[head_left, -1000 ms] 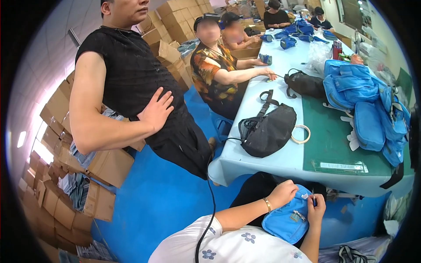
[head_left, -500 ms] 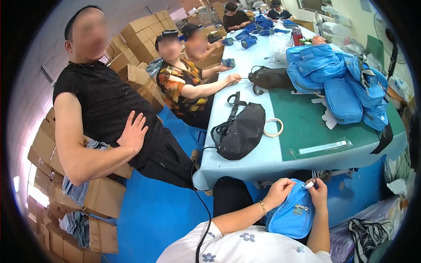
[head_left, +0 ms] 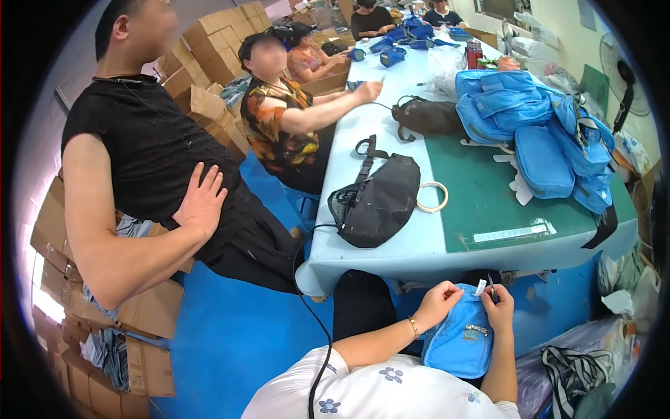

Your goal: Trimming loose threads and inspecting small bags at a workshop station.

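Observation:
A small light-blue fabric bag (head_left: pixel 453 342) rests on my lap, its zipper pull (head_left: pixel 477 329) showing on the front. My left hand (head_left: pixel 440 302) is closed on the bag's top left edge. At the top right edge, my right hand (head_left: pixel 500 311) has small dark scissors (head_left: pixel 493 289) in its grip, blades pointing up, and its fingers also touch the fabric. Between the two hands a white label (head_left: pixel 480 287) sticks up from the bag's top edge. The fingertips of the right hand are partly hidden.
Ahead stands a long table (head_left: pixel 391 255) with a green mat (head_left: pixel 453 202), a black bag (head_left: pixel 380 199), a tape roll (head_left: pixel 433 197) and piled blue bags (head_left: pixel 544 167). A person in black (head_left: pixel 153 153) stands at left; others sit along the table. Cartons (head_left: pixel 146 307) line the left side.
The white label now stands upright, with my right fingers lower beside it. The standing person's head has turned. A seated person's arm has risen over the table. The view has shifted slightly.

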Tool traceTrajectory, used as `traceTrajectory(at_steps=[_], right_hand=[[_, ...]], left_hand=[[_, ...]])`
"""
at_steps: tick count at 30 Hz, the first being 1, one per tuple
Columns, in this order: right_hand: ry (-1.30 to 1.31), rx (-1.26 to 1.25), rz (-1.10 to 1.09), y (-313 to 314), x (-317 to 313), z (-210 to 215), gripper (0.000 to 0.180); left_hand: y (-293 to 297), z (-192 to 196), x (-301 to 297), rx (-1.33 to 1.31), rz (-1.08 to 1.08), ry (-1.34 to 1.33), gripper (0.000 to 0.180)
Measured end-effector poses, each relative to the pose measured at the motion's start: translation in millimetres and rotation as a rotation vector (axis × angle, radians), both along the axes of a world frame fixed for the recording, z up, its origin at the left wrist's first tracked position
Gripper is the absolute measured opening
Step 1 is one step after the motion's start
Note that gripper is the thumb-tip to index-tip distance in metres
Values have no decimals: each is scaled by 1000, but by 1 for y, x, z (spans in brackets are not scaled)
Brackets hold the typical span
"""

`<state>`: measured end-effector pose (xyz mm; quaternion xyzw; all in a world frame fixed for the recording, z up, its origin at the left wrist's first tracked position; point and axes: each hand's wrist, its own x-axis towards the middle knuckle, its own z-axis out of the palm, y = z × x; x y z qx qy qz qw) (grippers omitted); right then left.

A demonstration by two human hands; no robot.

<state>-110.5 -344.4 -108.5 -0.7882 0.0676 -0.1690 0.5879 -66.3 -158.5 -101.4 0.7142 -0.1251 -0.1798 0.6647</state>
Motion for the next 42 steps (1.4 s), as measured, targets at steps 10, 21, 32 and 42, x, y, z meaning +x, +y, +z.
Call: traceTrajectory(at_steps=[10, 21, 32, 42], right_hand=[[22, 88, 4, -21, -7, 6, 8], [24, 94, -30, -14, -13, -3, 9], [-28, -36, -25, -8, -18, 7, 10], [-59, -41, -79, 0, -22, 2, 10]], left_hand=[[-13, 7, 0, 8, -147, -29, 15], [-9, -1, -6, 11, -92, -43, 13], [1, -19, 0, -6, -89, -41, 16], [2, 8, -8, 194, 8, -339, 15]])
